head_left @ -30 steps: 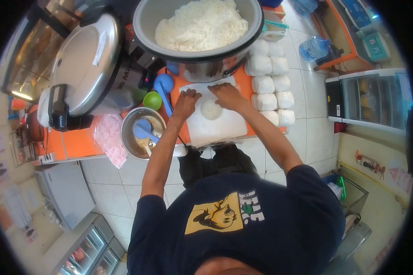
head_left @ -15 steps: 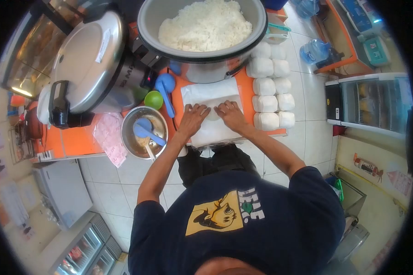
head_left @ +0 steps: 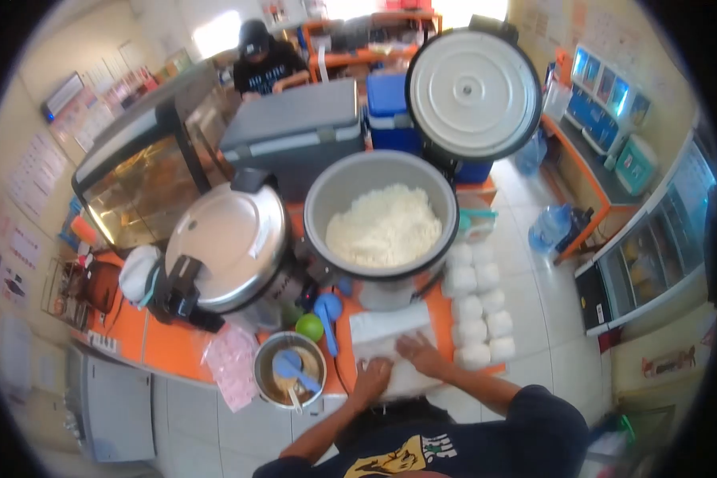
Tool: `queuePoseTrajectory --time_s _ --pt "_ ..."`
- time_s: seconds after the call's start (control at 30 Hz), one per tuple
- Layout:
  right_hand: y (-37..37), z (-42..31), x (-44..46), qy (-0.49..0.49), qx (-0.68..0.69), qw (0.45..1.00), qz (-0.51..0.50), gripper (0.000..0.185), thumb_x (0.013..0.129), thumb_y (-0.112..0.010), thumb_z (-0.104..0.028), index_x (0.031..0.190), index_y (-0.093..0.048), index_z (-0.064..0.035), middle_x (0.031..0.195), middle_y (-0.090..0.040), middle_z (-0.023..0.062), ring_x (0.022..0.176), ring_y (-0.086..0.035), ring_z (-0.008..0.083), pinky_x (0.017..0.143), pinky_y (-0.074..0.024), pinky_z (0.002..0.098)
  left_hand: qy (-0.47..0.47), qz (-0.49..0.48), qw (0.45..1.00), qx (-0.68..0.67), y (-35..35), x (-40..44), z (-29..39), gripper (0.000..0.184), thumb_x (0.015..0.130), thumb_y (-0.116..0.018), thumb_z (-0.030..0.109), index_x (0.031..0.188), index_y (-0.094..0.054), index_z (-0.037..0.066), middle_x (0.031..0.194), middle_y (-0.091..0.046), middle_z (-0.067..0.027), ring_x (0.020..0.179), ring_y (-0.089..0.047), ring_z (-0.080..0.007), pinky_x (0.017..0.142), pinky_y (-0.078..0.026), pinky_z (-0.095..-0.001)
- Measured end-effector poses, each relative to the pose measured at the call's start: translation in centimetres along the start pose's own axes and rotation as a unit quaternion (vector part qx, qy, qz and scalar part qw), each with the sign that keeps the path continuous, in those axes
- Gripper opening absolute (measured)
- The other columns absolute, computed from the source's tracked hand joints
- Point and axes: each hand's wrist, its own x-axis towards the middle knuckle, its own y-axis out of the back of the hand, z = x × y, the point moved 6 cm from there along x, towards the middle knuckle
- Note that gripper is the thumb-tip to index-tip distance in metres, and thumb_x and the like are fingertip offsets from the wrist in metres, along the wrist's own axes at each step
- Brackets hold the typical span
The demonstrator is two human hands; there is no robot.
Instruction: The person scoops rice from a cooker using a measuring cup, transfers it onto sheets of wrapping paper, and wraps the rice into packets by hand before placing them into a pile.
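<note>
White wrapping paper (head_left: 392, 323) lies on the orange table in front of me. My right hand (head_left: 421, 354) rests on its right part, fingers spread and holding nothing. At the paper's left near side, my left hand (head_left: 372, 380) has its fingers curled in against the sheet. What lies under the paper, if anything, is hidden. Just beyond stands an open cooker pot of white rice (head_left: 386, 225). White wrapped bundles (head_left: 472, 331) sit in two columns right of the paper. A blue rice scoop (head_left: 327, 319) and a green bowl (head_left: 309, 327) are to its left.
A metal bowl (head_left: 264, 382) holding another blue scoop stands at the table's front edge, beside pink plastic (head_left: 233, 365). A closed cooker (head_left: 227, 247) is at left. Behind are a grey cooler box (head_left: 295, 119), the raised lid (head_left: 472, 95) and another person (head_left: 269, 68).
The view has tilted up, bringing the far side of the room into sight. My right hand has flattened and spread on the paper; my left has drawn back towards the near side.
</note>
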Motion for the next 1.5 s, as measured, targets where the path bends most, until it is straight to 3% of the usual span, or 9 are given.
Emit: queuePoseTrajectory --time_s 0.1,0.27,0.5,0.57,0.8,0.93,1.0,1.27,1.5 --pt "3.4 -1.6 -1.0 0.068 -0.064 0.995 0.036 0.05 0.093 -0.051 -0.019 0.142 -0.052 -0.0108 0.149 -0.048 0.0094 0.14 -0.042 0.0262 0.116 -0.027 0.0591 -0.056 0.057 0.996 -0.04 0.0 -2.5 1.9 0.028 0.09 -0.058 0.019 0.118 -0.06 0.011 0.122 -0.062 -0.0048 0.113 -0.056 -0.0228 0.096 -0.037 -0.0582" --pt "4.1 -5.2 -3.9 -0.036 0.071 0.995 -0.057 0.039 0.085 -0.068 -0.025 0.123 -0.065 -0.0143 0.122 -0.063 0.0118 0.118 -0.053 0.0346 0.097 -0.0414 0.0551 -0.067 0.025 0.995 -0.071 -4.3 -3.2 -0.4 0.02 0.092 -0.062 0.023 0.108 -0.065 0.012 0.117 -0.065 -0.0027 0.111 -0.057 -0.0247 0.09 -0.039 -0.0476" --pt "0.7 -4.5 -5.5 -0.04 0.073 0.996 0.008 0.022 0.085 -0.072 -0.025 0.104 -0.073 -0.015 0.103 -0.065 0.006 0.111 -0.054 0.0313 0.089 -0.0434 0.0505 -0.076 0.036 0.992 -0.095 -1.6 -3.5 0.3 0.018 0.095 -0.059 0.023 0.105 -0.065 0.01 0.109 -0.064 -0.0049 0.108 -0.057 -0.0242 0.092 -0.04 -0.0467" --pt "2.8 -4.0 -4.3 -0.097 0.181 0.977 0.058 0.016 0.085 -0.072 -0.024 0.098 -0.074 -0.0139 0.099 -0.064 0.0043 0.107 -0.055 0.0292 0.083 -0.0425 0.0488 -0.068 0.033 0.994 -0.085 -1.6 -3.1 -0.4 0.018 0.095 -0.059 0.024 0.105 -0.064 0.01 0.105 -0.064 -0.0061 0.106 -0.058 -0.0247 0.091 -0.04 -0.0469" --pt "9.3 -5.5 -2.3 -0.061 0.048 0.989 0.126 0.016 0.087 -0.069 -0.021 0.1 -0.073 -0.0123 0.097 -0.064 0.0058 0.098 -0.058 0.0283 0.079 -0.0411 0.0453 -0.023 0.024 0.998 -0.052 2.0 0.2 -1.5 0.018 0.095 -0.056 0.022 0.105 -0.064 0.009 0.096 -0.066 -0.0098 0.095 -0.063 -0.0281 0.084 -0.043 -0.0472" --pt "5.8 -2.3 -1.5 -0.089 0.059 0.994 0.031 0.021 0.087 -0.068 -0.023 0.104 -0.073 -0.0127 0.101 -0.064 0.0071 0.104 -0.056 0.0275 0.082 -0.04 0.0482 -0.041 0.089 0.995 0.008 7.8 0.1 1.2 0.016 0.094 -0.061 0.023 0.1 -0.065 0.009 0.1 -0.067 -0.0095 0.096 -0.065 -0.0291 0.085 -0.044 -0.0467" --pt "6.1 -1.5 -1.1 -0.094 0.091 0.991 0.021 0.021 0.087 -0.066 -0.023 0.104 -0.072 -0.013 0.104 -0.064 0.0077 0.11 -0.054 0.0271 0.084 -0.039 0.0504 -0.05 -0.037 0.998 0.03 4.7 0.1 0.2 0.019 0.092 -0.06 0.022 0.103 -0.066 0.008 0.1 -0.067 -0.0111 0.098 -0.065 -0.0316 0.089 -0.045 -0.0488" --pt "7.1 0.8 1.7 -0.098 -0.098 0.986 -0.091 0.023 0.084 -0.071 -0.029 0.102 -0.073 -0.0152 0.105 -0.06 0.0073 0.111 -0.051 0.029 0.091 -0.0372 0.0534 -0.02 -0.021 0.998 0.048 5.7 3.5 -3.6 0.022 0.083 -0.065 0.017 0.103 -0.069 0.009 0.098 -0.065 -0.0106 0.104 -0.062 -0.029 0.09 -0.046 -0.0476" --pt "10.5 -0.4 5.0 -0.088 0.0 0.992 -0.095 0.032 0.084 -0.073 -0.04 0.107 -0.072 -0.0176 0.122 -0.057 0.0063 0.125 -0.044 0.0288 0.1 -0.0335 0.0565 -0.103 0.003 0.982 0.157 6.7 7.0 -1.2 0.025 0.078 -0.072 0.017 0.101 -0.07 0.007 0.11 -0.056 -0.0124 0.114 -0.052 -0.0293 0.086 -0.043 -0.0461"
